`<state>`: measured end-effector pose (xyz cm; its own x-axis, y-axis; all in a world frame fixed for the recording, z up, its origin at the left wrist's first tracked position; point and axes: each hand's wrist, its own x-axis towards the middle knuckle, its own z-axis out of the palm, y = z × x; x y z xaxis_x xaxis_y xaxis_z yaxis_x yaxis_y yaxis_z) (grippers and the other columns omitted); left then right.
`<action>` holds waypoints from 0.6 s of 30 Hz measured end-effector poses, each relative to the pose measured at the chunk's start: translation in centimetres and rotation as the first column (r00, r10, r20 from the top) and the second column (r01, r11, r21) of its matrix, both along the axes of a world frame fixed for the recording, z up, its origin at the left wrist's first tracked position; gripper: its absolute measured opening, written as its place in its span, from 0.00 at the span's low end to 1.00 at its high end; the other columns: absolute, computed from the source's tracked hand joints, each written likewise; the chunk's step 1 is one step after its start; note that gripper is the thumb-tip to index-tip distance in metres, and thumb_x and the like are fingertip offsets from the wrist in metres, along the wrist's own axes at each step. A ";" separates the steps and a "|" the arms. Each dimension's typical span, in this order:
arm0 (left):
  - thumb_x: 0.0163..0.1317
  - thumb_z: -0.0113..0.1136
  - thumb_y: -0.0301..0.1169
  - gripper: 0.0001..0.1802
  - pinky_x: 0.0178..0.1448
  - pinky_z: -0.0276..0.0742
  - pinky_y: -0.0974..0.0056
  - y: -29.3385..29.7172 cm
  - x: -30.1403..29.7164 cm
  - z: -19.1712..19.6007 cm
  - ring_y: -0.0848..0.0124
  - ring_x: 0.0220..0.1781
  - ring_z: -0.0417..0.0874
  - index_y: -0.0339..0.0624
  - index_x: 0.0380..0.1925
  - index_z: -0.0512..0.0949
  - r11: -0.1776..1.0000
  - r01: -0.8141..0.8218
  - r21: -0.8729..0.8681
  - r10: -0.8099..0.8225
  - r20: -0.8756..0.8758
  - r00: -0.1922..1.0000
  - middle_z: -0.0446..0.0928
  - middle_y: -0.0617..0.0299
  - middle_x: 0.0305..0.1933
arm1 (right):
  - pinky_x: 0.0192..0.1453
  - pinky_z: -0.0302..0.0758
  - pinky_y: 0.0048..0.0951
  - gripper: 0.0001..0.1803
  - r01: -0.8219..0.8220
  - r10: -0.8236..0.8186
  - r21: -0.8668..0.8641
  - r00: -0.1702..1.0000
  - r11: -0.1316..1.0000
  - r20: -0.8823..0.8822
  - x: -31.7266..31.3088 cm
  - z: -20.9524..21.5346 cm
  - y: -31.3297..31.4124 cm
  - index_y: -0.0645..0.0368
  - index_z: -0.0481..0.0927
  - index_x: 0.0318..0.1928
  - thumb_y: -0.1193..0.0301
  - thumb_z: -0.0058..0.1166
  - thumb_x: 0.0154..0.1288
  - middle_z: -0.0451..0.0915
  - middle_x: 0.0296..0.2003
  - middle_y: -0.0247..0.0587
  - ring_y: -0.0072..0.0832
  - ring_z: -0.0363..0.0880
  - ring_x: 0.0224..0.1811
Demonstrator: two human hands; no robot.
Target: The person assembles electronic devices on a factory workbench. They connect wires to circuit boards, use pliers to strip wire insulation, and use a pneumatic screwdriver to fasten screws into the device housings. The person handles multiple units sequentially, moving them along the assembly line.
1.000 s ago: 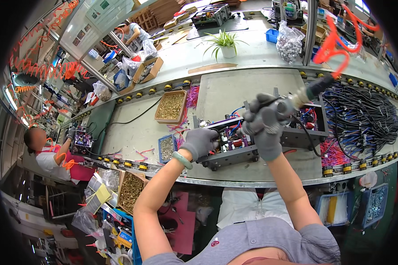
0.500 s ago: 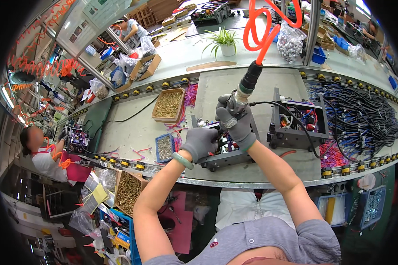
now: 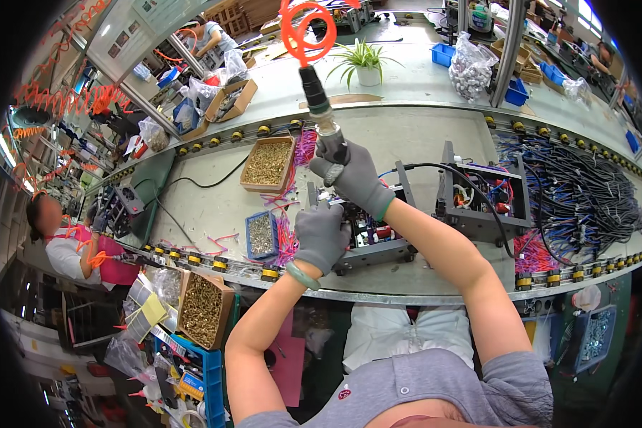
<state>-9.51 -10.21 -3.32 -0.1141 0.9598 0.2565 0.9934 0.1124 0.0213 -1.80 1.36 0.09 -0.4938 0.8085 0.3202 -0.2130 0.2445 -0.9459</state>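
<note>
From where I stand, the person is bent over an open metal frame [image 3: 379, 255] packed with wiring, which lies on the bench straight in front of them. Its near side runs left to right, the right end sitting a little farther off than the left; with both arms across it, I can't tell which side is the longer. The gloved left hand [image 3: 322, 235] is the nearer one, at the frame's left near corner with its fingers curled in; whether it pinches anything there, I cannot tell. The gloved right hand [image 3: 353, 180] is wrapped around an air tool [image 3: 329, 134] above the far left part of the frame, its forearm reaching across the frame from the right. So the right hand is just beyond the left, both toward the frame's left side, with the tool's top leaning away to the far left, where an orange hose [image 3: 302, 58] rises from it. The tool's tip is hidden from me, so I can't say whether it touches anything. Left of the frame sit a box of brass-coloured screws [image 3: 264, 187] and, nearer, a blue tray of small silvery pieces [image 3: 264, 257]. To the right stands a second frame [image 3: 472, 227], then a heap of dark cables [image 3: 585, 200].
</note>
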 end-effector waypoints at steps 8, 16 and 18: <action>0.50 0.68 0.39 0.10 0.41 0.74 0.53 0.1 0.1 -0.8 0.57 0.37 0.81 0.48 0.30 0.82 0.999 -0.043 0.022 0.043 0.018 0.999 0.79 0.56 0.34 | 0.30 0.73 0.21 0.17 -0.158 0.078 -0.145 0.890 0.977 -0.448 4.2 -3.6 -1.6 0.57 0.73 0.46 0.76 0.65 0.59 0.75 0.34 0.33 0.19 0.75 0.30; 0.53 0.66 0.40 0.09 0.40 0.74 0.53 -0.2 -0.2 -0.4 0.59 0.35 0.83 0.48 0.29 0.80 1.000 -0.019 -0.012 0.019 0.016 1.000 0.80 0.58 0.32 | 0.38 0.76 0.25 0.13 -0.014 0.020 0.118 0.998 0.993 -0.051 0.9 -0.1 -1.8 0.61 0.79 0.38 0.69 0.68 0.56 0.79 0.27 0.32 0.14 0.75 0.30; 0.53 0.66 0.40 0.10 0.39 0.75 0.54 -0.1 -0.4 -0.8 0.58 0.35 0.83 0.49 0.32 0.81 0.999 -0.009 -0.046 0.011 0.051 0.999 0.80 0.58 0.31 | 0.38 0.77 0.27 0.13 0.005 -0.007 0.197 1.000 0.980 0.011 0.8 -0.1 -2.1 0.60 0.80 0.38 0.67 0.67 0.56 0.79 0.25 0.31 0.14 0.75 0.30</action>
<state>-9.88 -10.33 -4.15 -0.1353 0.9691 0.2060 0.9900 0.1240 0.0669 -1.02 -0.70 0.02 -0.4939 0.7328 0.4680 -0.2003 0.4279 -0.8813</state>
